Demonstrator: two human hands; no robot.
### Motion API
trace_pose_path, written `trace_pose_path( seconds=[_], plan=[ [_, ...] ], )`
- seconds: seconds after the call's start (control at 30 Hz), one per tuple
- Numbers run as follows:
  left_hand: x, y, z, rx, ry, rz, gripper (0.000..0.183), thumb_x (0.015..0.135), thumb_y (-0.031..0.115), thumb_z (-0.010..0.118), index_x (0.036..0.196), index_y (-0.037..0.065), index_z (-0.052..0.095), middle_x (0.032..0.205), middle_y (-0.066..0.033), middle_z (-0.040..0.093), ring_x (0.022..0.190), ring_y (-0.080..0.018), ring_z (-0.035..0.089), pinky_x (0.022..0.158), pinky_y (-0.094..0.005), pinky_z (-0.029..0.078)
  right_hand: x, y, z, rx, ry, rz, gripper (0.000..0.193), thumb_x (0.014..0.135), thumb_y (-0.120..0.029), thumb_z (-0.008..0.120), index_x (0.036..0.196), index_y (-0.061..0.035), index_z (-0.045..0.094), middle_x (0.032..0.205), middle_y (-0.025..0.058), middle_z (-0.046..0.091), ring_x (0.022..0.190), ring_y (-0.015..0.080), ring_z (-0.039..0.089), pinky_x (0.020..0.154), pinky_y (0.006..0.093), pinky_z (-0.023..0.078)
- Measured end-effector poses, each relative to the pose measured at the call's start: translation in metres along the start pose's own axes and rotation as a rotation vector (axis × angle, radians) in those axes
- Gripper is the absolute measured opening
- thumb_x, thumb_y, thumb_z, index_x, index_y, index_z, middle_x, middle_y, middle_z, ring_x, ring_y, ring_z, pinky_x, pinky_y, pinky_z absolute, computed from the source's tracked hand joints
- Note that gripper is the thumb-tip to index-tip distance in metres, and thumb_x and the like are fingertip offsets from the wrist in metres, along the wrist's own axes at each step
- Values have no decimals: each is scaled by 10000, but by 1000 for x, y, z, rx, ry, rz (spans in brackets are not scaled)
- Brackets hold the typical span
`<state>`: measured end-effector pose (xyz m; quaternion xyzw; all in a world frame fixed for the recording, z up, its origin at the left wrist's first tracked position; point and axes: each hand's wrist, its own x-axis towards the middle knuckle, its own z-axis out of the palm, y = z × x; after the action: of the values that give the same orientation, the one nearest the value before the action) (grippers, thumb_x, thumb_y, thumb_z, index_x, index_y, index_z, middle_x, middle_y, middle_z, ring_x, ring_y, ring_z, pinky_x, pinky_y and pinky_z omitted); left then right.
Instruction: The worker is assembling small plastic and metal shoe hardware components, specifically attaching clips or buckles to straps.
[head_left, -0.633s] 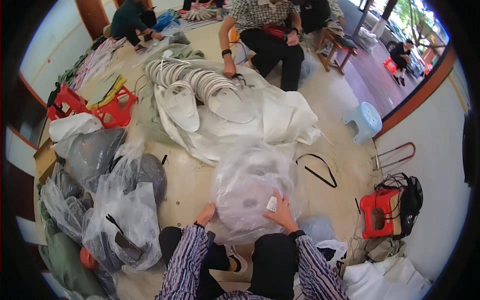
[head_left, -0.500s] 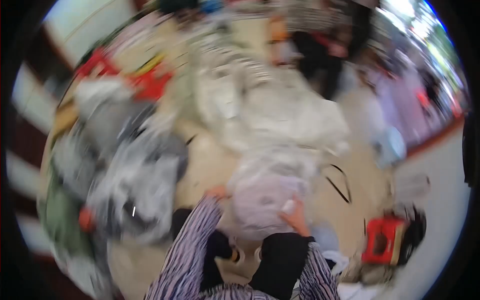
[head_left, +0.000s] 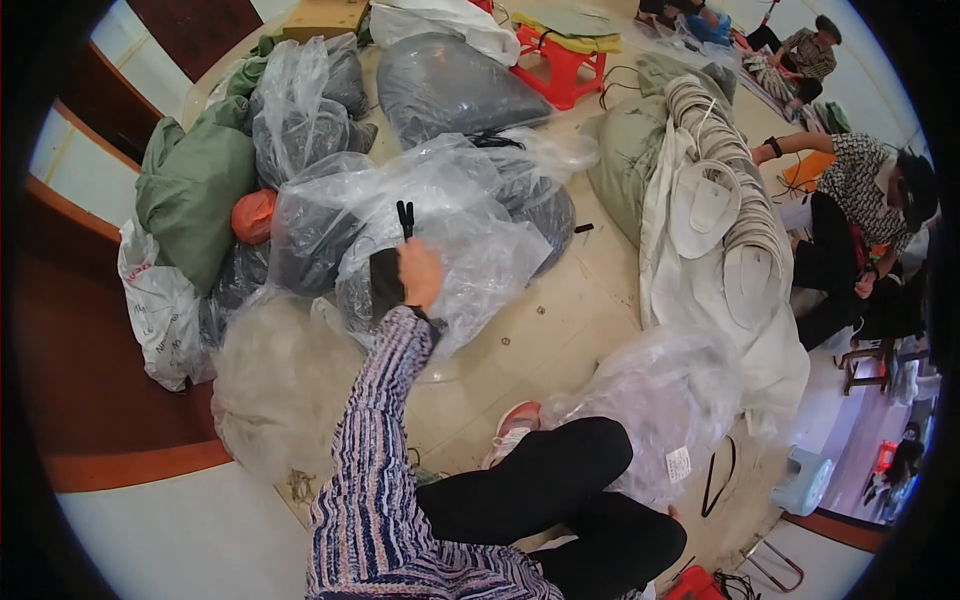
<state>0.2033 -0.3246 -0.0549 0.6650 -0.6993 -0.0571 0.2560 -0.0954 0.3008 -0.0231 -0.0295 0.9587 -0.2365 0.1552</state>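
Straps (head_left: 405,220), black and thin, stick up from the left hand (head_left: 420,272), which is closed around them just above a big clear bag (head_left: 440,235) full of dark pieces. This bag lies on the floor (head_left: 560,310), in front of the person and to the left. The left arm is stretched forward and up from the lower edge, in a striped sleeve (head_left: 375,440), with the elbow almost straight and the back of the hand turned to the camera. A dark flat piece (head_left: 384,283) is just beside the wrist, touching the hand; I cannot tell if the hand holds it too. The right hand is not visible, so its state I cannot tell.

The person sits on the floor with legs in black trousers (head_left: 560,490) folded, and one pink shoe (head_left: 510,430) shows near the knee. A second clear bag (head_left: 660,410) with pale content rests against the right knee, and a black loop (head_left: 718,478) lies beside it.

On the left I count two green sacks (head_left: 195,195), one orange bundle (head_left: 254,215) between them and the clear bags, and one white sack (head_left: 160,305). Farther back there is one grey filled bag (head_left: 450,90) and one red stool (head_left: 560,60). On the right, a long row of white soles (head_left: 720,190) lies on a white sheet (head_left: 770,340), and another person (head_left: 860,220) sits beside it.
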Motion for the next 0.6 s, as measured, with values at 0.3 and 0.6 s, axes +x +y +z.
trace_pose_path(
  seconds=[0.3, 0.6],
  plan=[
    [19, -31, 31, 261, -270, 31, 184, 767, 145, 581, 888, 18, 525, 865, -193, 599, 759, -313, 634, 648, -378, 524, -14, 4, -36, 288, 124, 111, 383, 773, -98, 589, 1130, -16, 477, 1121, 171, 486, 998, 270, 519, 808, 362, 443],
    [8, -20, -21, -772, -319, -496, 127, 812, 138, 568, 839, 23, 523, 736, -102, 593, 590, -195, 596, 481, -295, 456, -50, 31, -87, 557, 140, 190, 340, 783, -104, 589, 1098, -17, 492, 1056, 123, 529, 916, 226, 557, 745, 321, 468]
  ],
)
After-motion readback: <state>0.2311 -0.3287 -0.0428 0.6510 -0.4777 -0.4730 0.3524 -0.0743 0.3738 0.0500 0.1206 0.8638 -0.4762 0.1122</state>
